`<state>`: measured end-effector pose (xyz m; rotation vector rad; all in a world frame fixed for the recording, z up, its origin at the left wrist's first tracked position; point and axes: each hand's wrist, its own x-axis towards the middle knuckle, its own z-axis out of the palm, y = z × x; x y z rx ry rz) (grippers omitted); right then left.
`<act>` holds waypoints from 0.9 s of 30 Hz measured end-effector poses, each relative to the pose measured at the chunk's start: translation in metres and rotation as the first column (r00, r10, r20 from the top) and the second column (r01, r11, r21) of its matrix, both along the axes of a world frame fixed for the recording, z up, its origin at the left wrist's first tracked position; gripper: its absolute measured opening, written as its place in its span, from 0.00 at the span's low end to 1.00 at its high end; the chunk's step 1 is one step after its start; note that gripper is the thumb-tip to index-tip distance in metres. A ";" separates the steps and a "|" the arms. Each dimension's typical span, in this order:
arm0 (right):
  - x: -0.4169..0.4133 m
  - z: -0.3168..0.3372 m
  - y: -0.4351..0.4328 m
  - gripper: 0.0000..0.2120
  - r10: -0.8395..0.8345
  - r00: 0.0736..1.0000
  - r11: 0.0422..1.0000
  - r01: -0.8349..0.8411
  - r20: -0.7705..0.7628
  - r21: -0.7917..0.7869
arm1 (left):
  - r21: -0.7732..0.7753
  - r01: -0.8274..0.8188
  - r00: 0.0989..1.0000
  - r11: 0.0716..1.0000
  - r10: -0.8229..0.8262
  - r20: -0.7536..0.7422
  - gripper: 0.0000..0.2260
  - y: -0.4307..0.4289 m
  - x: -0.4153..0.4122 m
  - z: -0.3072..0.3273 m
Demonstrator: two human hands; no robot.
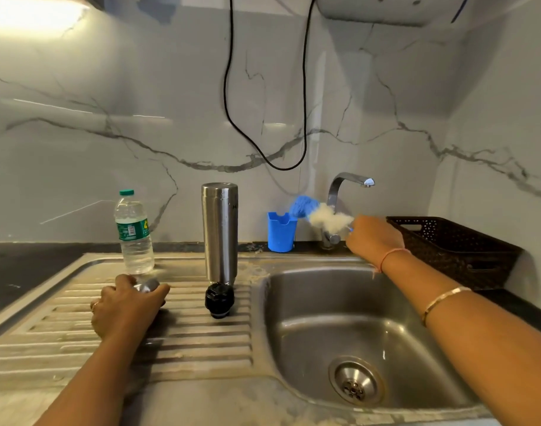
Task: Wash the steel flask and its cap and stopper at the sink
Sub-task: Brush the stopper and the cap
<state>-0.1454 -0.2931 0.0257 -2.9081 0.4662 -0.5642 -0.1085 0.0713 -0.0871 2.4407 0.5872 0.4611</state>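
The tall steel flask (pixel 220 232) stands upside down on the ribbed drainboard (pixel 201 339), left of the sink basin (pixel 340 327). Just in front of it sits the black stopper (pixel 219 300). My left hand (pixel 125 309) is curled over the steel cap (pixel 146 285) on the drainboard, further left. My right hand (pixel 375 239) is up by the tap base and holds a bottle brush (pixel 320 213) with a blue and white bristle head, blurred, pointing left toward the blue holder (pixel 281 233).
A plastic water bottle (pixel 133 233) with a green cap stands behind my left hand. The steel tap (pixel 344 192) rises behind the basin. A dark perforated basket (pixel 456 244) sits on the counter at the right. A black cable (pixel 263 155) hangs down the marble wall.
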 end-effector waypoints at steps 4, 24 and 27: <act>-0.016 -0.019 -0.016 0.10 0.011 0.996 0.992 -0.021 0.085 0.122 | -0.152 0.132 0.989 0.980 -0.140 -0.044 0.28 0.000 -0.009 0.014; -0.064 -0.085 -0.078 0.11 0.164 0.961 0.962 -0.205 0.222 0.179 | -0.983 0.057 0.886 -0.173 -0.446 0.129 0.21 -0.213 -0.007 0.027; -0.063 -0.084 -0.085 0.12 0.214 0.950 0.944 -0.262 0.227 0.203 | -0.924 0.101 0.950 -0.369 -0.238 0.199 0.22 -0.230 0.019 0.026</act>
